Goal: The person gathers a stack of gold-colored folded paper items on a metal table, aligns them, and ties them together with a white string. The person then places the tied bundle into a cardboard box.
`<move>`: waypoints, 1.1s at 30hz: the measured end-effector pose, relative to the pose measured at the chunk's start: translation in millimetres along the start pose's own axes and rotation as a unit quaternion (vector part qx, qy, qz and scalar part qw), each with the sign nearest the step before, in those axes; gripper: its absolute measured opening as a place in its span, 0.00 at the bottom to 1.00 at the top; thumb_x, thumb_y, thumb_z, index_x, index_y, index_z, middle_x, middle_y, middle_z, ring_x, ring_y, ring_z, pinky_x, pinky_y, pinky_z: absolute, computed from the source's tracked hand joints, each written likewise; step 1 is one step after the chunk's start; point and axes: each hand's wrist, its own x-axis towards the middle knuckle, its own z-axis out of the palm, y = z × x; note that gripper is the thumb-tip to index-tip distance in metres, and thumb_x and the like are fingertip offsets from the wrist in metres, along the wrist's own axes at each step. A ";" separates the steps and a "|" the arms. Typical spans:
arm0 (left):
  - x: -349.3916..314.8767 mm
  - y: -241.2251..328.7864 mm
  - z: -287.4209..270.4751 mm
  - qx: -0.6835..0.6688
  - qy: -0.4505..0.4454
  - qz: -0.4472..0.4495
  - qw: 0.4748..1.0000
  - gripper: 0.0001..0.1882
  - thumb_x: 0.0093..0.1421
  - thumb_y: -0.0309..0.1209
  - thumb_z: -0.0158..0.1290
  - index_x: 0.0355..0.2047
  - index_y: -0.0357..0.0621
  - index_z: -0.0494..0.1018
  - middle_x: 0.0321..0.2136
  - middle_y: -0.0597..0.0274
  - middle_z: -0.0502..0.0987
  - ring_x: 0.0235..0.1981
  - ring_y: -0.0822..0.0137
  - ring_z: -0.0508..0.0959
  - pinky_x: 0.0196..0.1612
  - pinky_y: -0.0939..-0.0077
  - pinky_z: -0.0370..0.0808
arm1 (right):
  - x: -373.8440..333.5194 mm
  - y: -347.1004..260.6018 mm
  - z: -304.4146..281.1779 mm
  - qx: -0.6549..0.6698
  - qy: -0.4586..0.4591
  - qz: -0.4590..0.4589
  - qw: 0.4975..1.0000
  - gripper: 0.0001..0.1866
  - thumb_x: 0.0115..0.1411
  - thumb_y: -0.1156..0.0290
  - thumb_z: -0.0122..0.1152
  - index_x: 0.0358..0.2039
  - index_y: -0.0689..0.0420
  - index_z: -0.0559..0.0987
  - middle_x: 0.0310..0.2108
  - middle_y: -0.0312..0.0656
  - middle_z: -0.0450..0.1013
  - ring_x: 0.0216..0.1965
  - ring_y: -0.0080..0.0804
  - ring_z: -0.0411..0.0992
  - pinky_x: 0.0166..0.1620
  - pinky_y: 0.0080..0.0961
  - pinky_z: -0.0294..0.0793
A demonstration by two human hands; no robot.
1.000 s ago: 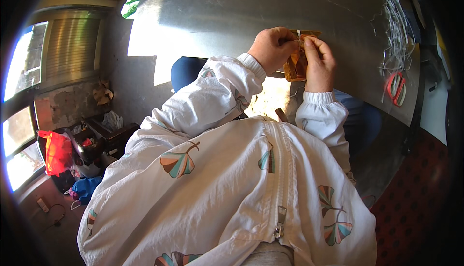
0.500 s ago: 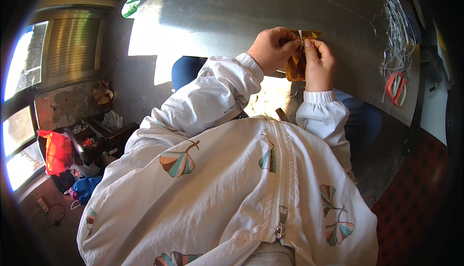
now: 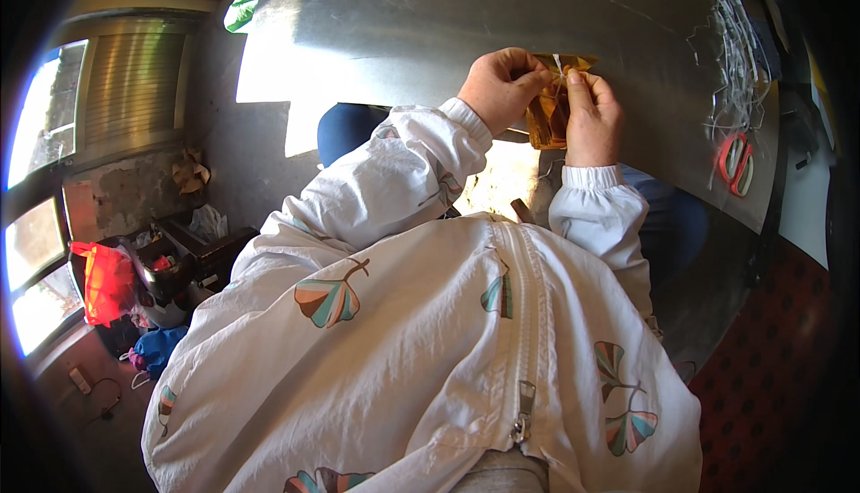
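A shiny amber-gold packet (image 3: 547,123) lies at the near edge of the metal table, between my hands. A thin whitish strip (image 3: 558,64) runs across its gathered upper part. My left hand (image 3: 507,88) comes in from the left, thumb and forefinger pinched on one side of the strip. My right hand (image 3: 593,119) pinches the strip from the other side with its thumb and forefinger. The fingertips of both hands are close together over the packet. Exactly how the strip is looped is too small to make out.
On the right of the metal table (image 3: 502,9) lie a bundle of clear plastic strips (image 3: 739,54) and red-handled scissors (image 3: 735,164). A green bag (image 3: 246,5) rests at its far left corner. Further left, a red plastic bag (image 3: 105,282) hangs near the window.
My fingertips have drawn slightly apart over the packet, pulling the strip between them. More of the packet's gathered part shows now.
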 end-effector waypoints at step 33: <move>-3.4 -1.2 -3.0 0.078 -0.046 0.099 0.991 0.10 0.57 0.29 0.57 0.34 0.33 0.75 0.26 0.62 0.78 0.26 0.77 0.76 0.29 0.84 0.75 | 0.2 -0.5 1.7 -0.014 0.014 -0.024 1.000 0.13 0.59 0.67 0.58 0.31 0.68 0.77 0.28 0.48 0.76 0.29 0.33 0.74 0.35 0.28 0.72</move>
